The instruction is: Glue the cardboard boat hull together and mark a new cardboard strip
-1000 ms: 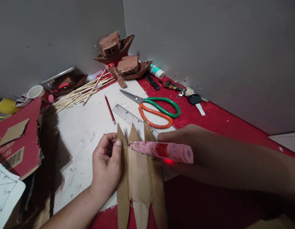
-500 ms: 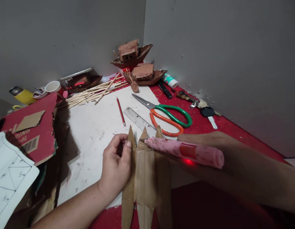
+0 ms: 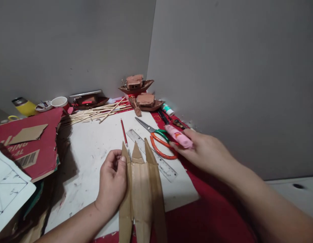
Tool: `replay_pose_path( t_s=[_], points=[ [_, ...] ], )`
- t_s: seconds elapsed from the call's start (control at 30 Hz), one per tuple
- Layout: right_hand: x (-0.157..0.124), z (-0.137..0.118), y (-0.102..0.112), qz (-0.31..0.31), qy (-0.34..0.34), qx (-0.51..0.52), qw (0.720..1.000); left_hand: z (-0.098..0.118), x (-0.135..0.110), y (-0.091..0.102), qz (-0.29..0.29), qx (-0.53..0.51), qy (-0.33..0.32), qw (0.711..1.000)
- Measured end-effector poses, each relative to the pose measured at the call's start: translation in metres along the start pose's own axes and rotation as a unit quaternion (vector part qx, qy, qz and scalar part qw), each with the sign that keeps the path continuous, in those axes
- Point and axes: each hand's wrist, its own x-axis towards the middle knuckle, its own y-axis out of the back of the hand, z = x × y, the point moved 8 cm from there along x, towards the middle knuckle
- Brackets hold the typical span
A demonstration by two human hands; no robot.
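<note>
My left hand (image 3: 112, 182) pinches the left panel of a tan cardboard boat cutout (image 3: 142, 192) between thumb and fingers. The cutout has three long strips with pointed tips, and its lower ends run out of view at the bottom. Over the right side of the table, my right hand (image 3: 204, 148) is closed around a pink glue gun (image 3: 180, 136). That glue gun is held apart from the cardboard, above the handles of the scissors (image 3: 163, 157), whose green handle it partly hides. A clear ruler (image 3: 168, 170) lies beneath the cardboard's right side.
A red pencil (image 3: 123, 132) lies on the white sheet (image 3: 88, 145). Behind are wooden sticks (image 3: 95, 113) and brown model boats (image 3: 146, 101). At left stand a red cardboard piece (image 3: 47, 135), a white cup (image 3: 59, 102) and a yellow bottle (image 3: 26, 107). Grey walls close the back.
My right hand has drawn the glue gun away from the cardboard tips, to the right and farther back. My left hand keeps its hold on the cardboard. The view has tilted up.
</note>
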Motion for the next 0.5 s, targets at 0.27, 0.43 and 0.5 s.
replay_pose_path(
  t_s=[0.27, 0.43, 0.5],
  points=[
    [0.005, 0.001, -0.012, -0.056, -0.010, -0.076, 0.995, 0.003, -0.002, -0.001, -0.009, 0.008, -0.008, 1.000],
    [0.000, -0.005, -0.005, -0.031, 0.047, -0.036, 0.998, 0.005, -0.003, -0.002, -0.003, 0.000, -0.022, 1.000],
    [-0.007, -0.016, 0.006, 0.021, 0.082, 0.027, 0.996, 0.007, -0.006, -0.003, -0.007, 0.005, -0.034, 0.999]
  ],
)
